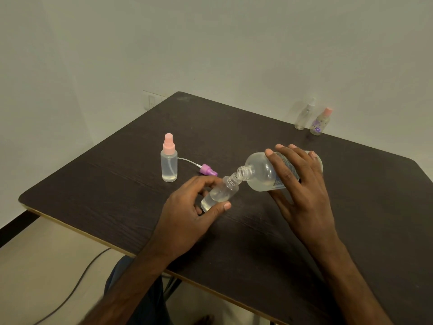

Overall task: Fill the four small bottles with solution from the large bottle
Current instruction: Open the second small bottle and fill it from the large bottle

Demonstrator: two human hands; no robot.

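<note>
left hand (pixel 187 213) grips small bottle (pixel 220 194), right hand (pixel 303 192) large bottle (pixel 259 173); label (pixel 278 184) illegible.

plain room, dark table (pixel 269 242), wall socket (pixel 151 103)

no text, brand or number can be read anywhere. the large bottle (pixel 260 177) carries a pale label (pixel 282 159) with bluish-grey print running along its side, but the lines are blurred and too small to make out. the fingers of the right hand (pixel 302 184) lie across most of it, and only strips of print show between them. far back on the counter (pixel 257 231), a small bottle with a pink cap (pixel 320 121) bears a purple flower motif (pixel 316 129) on its clear wall. it is a picture, not lettering.
</note>
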